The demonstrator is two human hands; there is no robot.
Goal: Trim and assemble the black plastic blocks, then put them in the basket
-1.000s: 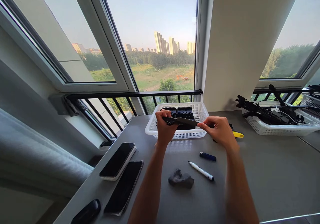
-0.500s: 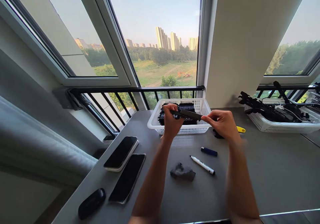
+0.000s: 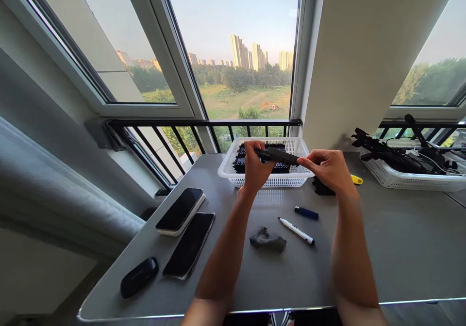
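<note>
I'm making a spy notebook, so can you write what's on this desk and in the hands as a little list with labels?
Left hand: holding a thin black piece
Right hand: pinching the same piece's other end
Middle basket: white plastic, black parts inside
Right basket: white, black parts and cables inside
Near the arms: crumpled gray cloth, white marker, small dark blue item
Left side: two phones, black computer mouse
Partly hidden: something yellow behind the right hand
</note>
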